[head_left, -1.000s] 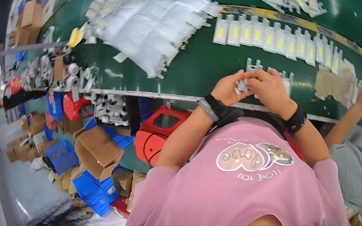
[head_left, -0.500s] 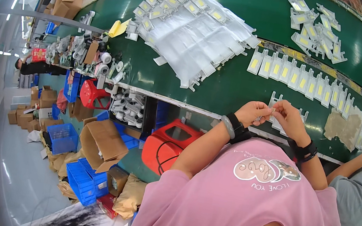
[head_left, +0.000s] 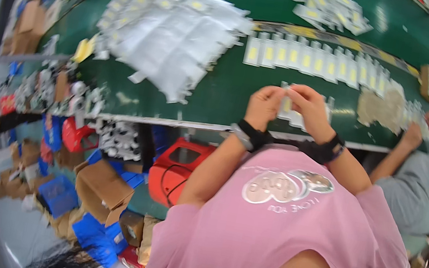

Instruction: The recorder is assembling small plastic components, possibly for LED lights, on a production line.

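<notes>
My left hand (head_left: 263, 106) and my right hand (head_left: 311, 110) meet fingertip to fingertip above the green table's near edge. Both are closed in a pinch; whatever lies between the fingertips is too small and blurred to name. Below and behind them lie a few white panels with yellow strips (head_left: 298, 120), partly hidden by the hands. Farther back, a neat row of the same flat panels (head_left: 305, 57) runs left to right along a yellow-and-black tape strip (head_left: 342, 42).
At left, a wide whitish sheet (head_left: 179, 41) carries several panels. A loose pile of panels (head_left: 331, 8) lies at the back. To the right are a beige patch (head_left: 381, 109) and a co-worker (head_left: 418, 184) handling panels. A red stool (head_left: 177, 165) and cartons (head_left: 105, 186) stand below at left.
The whole view has swung, so the table and panels sit farther left and the picture is blurrier. My hands still pinch together over the same panels.
</notes>
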Demonstrator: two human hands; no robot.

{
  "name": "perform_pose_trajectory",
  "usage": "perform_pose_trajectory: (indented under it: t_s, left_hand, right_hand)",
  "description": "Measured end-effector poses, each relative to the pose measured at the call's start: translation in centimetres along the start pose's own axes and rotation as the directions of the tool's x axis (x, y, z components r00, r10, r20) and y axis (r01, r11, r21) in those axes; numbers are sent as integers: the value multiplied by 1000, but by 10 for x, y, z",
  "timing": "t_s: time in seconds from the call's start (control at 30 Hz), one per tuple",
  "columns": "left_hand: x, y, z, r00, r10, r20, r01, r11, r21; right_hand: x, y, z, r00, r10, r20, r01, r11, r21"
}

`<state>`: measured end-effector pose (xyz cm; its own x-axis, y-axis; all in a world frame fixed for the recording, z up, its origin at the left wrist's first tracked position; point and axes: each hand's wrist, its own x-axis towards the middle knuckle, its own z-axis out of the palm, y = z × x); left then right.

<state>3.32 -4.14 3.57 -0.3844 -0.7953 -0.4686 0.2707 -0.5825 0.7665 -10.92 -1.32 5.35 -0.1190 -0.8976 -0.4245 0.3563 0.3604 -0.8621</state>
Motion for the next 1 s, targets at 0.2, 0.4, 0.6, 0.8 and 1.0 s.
perform_pose_trajectory:
  t_s: [0.2,0.4,0.6,0.8,1.0]
  left_hand:
    - [17,-9,-10,991,129,31,-133,954,267]
    - [21,-8,-24,948,162,274,-297,141,944]
    - [24,-14,-25,955,71,289,-282,-89,955]
    - [22,-18,-24,946,79,313,-309,-60,949]
    - [22,-17,-24,952,50,303,-303,-19,953]
  right_hand:
    - [18,8,-22,991,-117,-63,107,983,-149]
    - [21,9,-37,846,-432,312,432,214,-876]
    - [40,25,-22,755,-421,503,494,-140,-858]
    - [36,26,-21,716,-429,551,485,-262,-834]
    - [18,27,-27,696,-383,607,494,-359,-792]
